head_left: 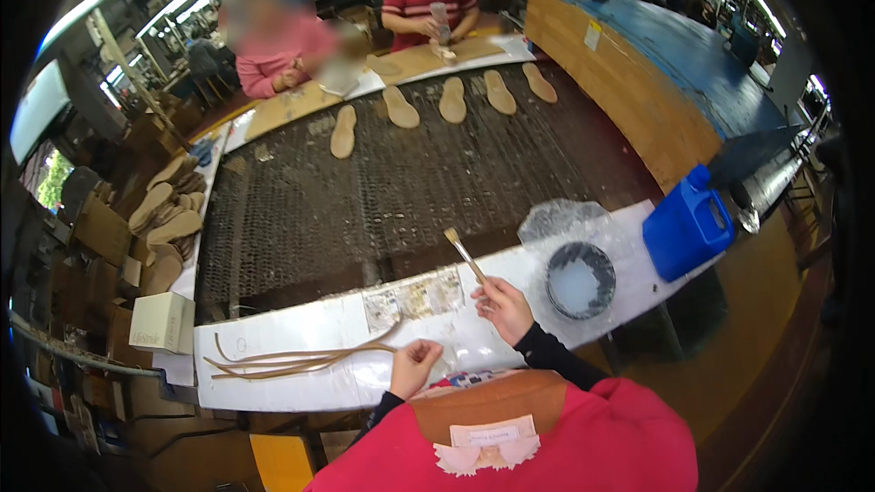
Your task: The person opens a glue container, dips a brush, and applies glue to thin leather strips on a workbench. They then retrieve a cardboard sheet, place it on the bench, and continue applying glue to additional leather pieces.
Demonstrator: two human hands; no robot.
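Note:
My right hand point(504, 310) grips a flat paintbrush point(469, 258) by its handle, with the bristles pointing up and away from me. Just right of that hand stands a round tub point(555, 302) of whitish liquid, its rim dark and smeared. My left hand point(416, 366) is closed above the white tabletop point(301, 333); what its fingers hold, if anything, is hidden. Several long brown strips point(292, 365) lie left of it, their right ends close to or touching the hand. Between my hands and the conveyor lies a stained patch point(415, 301).
A dark mesh conveyor point(355, 210) runs beyond the table, with several insoles point(453, 100) along its far side. A blue jug point(684, 232) and crumpled plastic point(561, 217) are at right. More insoles point(169, 205) and a white box point(162, 322) are at left. Two people work opposite.

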